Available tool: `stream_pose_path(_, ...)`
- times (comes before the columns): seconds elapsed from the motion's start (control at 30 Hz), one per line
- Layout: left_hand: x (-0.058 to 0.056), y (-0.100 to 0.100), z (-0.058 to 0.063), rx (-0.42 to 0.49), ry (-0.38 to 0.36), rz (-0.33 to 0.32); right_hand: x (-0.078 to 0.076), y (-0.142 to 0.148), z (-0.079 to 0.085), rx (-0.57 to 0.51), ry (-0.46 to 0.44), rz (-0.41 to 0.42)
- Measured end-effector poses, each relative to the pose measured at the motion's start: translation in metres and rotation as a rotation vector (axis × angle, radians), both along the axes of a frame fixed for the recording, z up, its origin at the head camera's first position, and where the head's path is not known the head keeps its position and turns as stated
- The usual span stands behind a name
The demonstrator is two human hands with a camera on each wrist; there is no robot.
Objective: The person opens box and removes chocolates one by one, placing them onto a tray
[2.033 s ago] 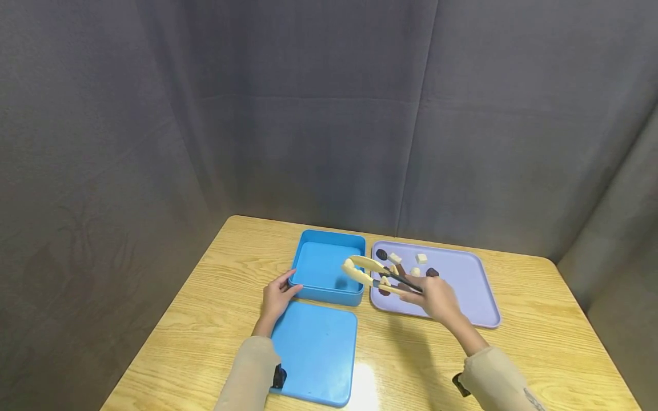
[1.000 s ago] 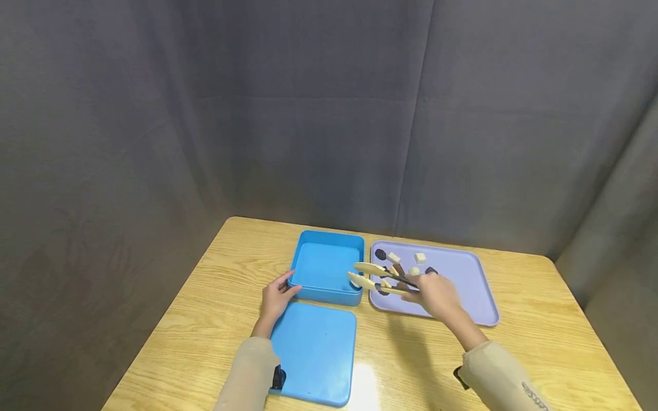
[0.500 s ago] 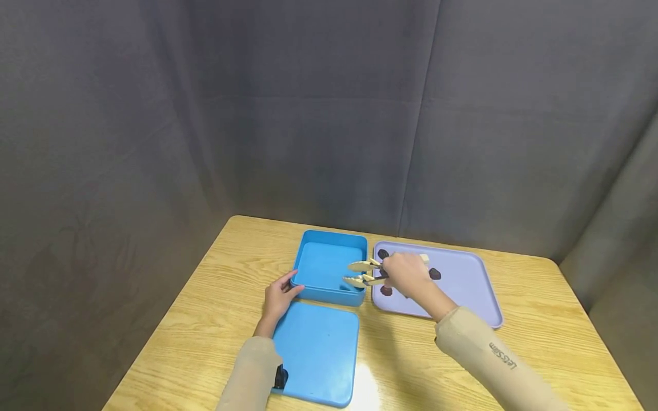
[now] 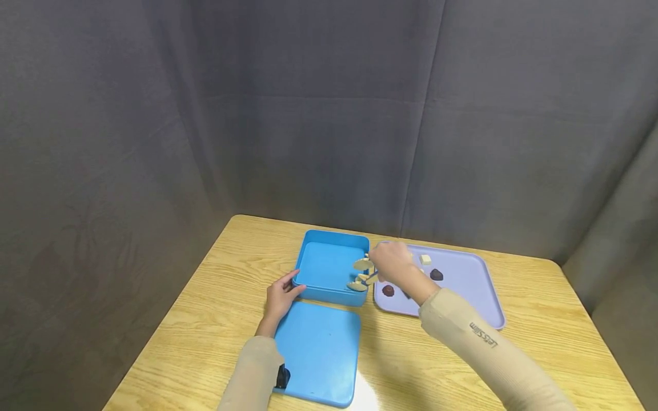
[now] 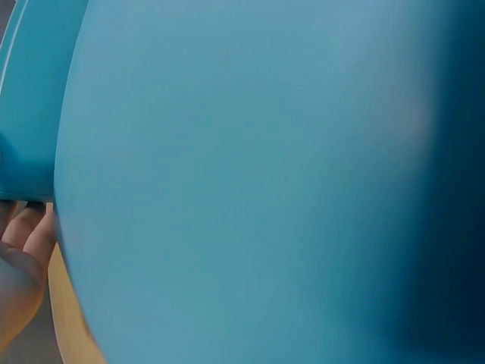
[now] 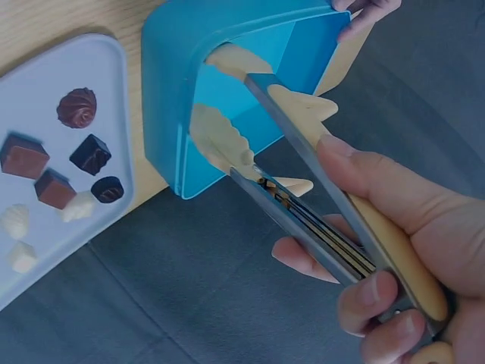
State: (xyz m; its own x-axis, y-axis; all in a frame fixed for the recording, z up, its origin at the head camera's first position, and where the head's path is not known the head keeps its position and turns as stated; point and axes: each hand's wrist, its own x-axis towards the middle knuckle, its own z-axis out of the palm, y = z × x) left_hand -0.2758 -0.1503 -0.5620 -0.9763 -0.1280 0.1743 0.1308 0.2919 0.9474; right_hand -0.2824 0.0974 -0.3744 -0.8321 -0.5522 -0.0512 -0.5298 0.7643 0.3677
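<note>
My left hand (image 4: 279,298) holds the near left corner of a blue open-topped box (image 4: 329,295), thumb at the front side and fingers at the left side. My right hand (image 4: 394,264) grips a pair of tongs (image 6: 288,224) with metal arms and cream claw-shaped tips. The tips reach down inside the box near its right wall and stand apart; between them only blue shows. Part of the box floor by the tips is hidden in the right wrist view. A lilac tray (image 4: 465,282) with several chocolates stands right of the box, partly covered by my right hand.
A flat blue lid (image 4: 316,354) lies in front of the box, under my left forearm. On the tray are a dark red swirl chocolate (image 6: 77,108), brown squares (image 6: 23,155) and white pieces (image 6: 21,258). A grey curtain (image 4: 308,114) hangs behind the wooden table (image 4: 540,331).
My right hand has moved left and turned over, taking the tongs' tips down into the box. The tips, close together two seconds ago, have spread. My left hand has stayed at the box corner.
</note>
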Motion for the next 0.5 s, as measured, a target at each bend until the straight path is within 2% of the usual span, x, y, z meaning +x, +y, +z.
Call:
stream_pose_path(0.27,0.001,0.001,0.002,-0.017,0.019,-0.001,-0.005,-0.011,0.002,0.062,0.053,0.01)
stream_pose_path(0.5,0.002,0.001,0.002,-0.011,0.012,0.008,-0.009,-0.023,0.004,0.165,0.027,0.003)
